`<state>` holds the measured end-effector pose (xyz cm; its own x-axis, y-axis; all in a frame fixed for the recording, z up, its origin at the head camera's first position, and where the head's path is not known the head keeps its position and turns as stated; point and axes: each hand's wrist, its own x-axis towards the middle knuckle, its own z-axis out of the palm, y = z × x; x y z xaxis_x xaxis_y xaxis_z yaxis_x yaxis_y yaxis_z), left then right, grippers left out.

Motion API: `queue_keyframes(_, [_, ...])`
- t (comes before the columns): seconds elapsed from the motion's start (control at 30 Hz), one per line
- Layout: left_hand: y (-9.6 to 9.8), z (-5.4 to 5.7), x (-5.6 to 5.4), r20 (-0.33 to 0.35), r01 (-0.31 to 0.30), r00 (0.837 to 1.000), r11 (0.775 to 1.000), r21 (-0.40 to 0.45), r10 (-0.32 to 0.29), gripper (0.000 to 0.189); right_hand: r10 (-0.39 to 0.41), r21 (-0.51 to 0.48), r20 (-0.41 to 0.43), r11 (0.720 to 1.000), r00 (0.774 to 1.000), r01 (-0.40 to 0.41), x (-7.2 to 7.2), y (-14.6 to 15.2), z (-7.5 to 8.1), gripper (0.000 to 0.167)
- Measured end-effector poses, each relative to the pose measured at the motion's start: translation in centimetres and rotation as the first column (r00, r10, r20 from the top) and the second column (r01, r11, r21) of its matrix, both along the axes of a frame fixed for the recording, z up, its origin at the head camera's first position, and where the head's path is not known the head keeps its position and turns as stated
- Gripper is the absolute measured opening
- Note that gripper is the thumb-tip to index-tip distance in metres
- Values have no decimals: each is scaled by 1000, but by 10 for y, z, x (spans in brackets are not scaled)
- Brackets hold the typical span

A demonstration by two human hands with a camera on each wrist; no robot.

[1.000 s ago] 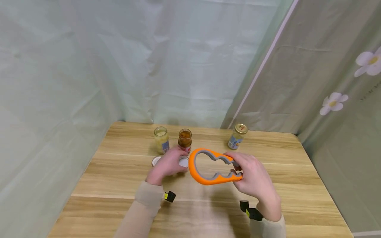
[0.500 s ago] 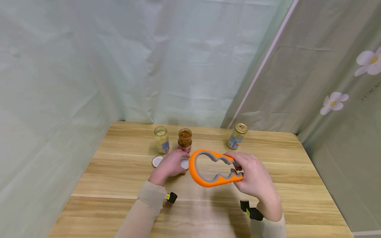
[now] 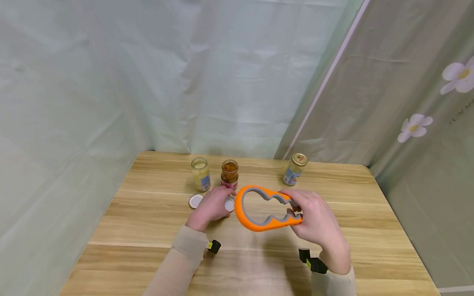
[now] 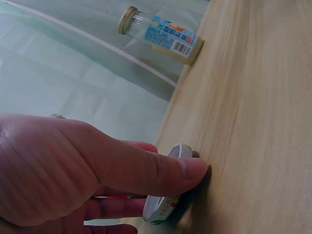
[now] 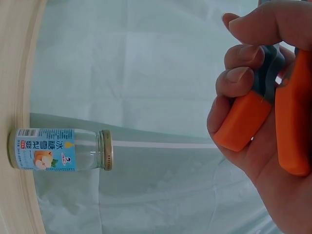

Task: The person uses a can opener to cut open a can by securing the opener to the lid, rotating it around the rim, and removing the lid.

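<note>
My left hand (image 3: 212,204) pinches a jar lid (image 3: 229,204) by its edge, white inside facing up, at the tabletop. In the left wrist view the thumb lies over the lid (image 4: 163,207) and the fingers are partly behind it. A second lid (image 3: 195,201) lies white side up just left of that hand. Behind stand two uncapped glass jars: one with pale contents (image 3: 201,176), one with reddish-brown contents (image 3: 230,172), its base hidden by the hand. My right hand (image 3: 314,216) grips the handles of an orange and grey jar opener (image 3: 244,207) above the table.
At the back right of the wooden table (image 3: 148,218) stands a capped glass jar (image 3: 292,170) with a gold lid and blue label. A pale curtain (image 3: 229,82) hangs along the table's back edge and both sides.
My left hand has shifted slightly rightward and down with the lid, uncovering more of the second lid, then stayed nearly still. The right hand and jar opener have hardly moved.
</note>
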<state>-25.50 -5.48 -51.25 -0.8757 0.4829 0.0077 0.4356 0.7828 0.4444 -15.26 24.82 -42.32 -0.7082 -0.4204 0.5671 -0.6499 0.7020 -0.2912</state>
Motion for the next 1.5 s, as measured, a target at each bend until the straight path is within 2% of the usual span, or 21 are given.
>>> queue_keyframes(0.5, [4, -1, 4, -9, -7, 1000, 999, -42, 7, 60, -16, 7, -1, 1000, 1000, 16, 1, 1, -3, 57])
queue_keyframes(1.0, [5, 6, 8, -13, -17, 1000, 998, -58, 16, 60, 16, -26, 22, 1000, 1000, -15, 0, 4, -1, 64])
queue_keyframes(1.23, [6, 17, 14, -49, -18, 999, 999, -39, 16, 61, -12, -17, 40, 1000, 999, 13, 1, 7, 0, 62])
queue_keyframes(1.5, [12, 39, 21, -103, 38, 994, 998, 46, -33, 58, -66, -23, 63, 997, 996, 68, 5, 17, 5, 60])
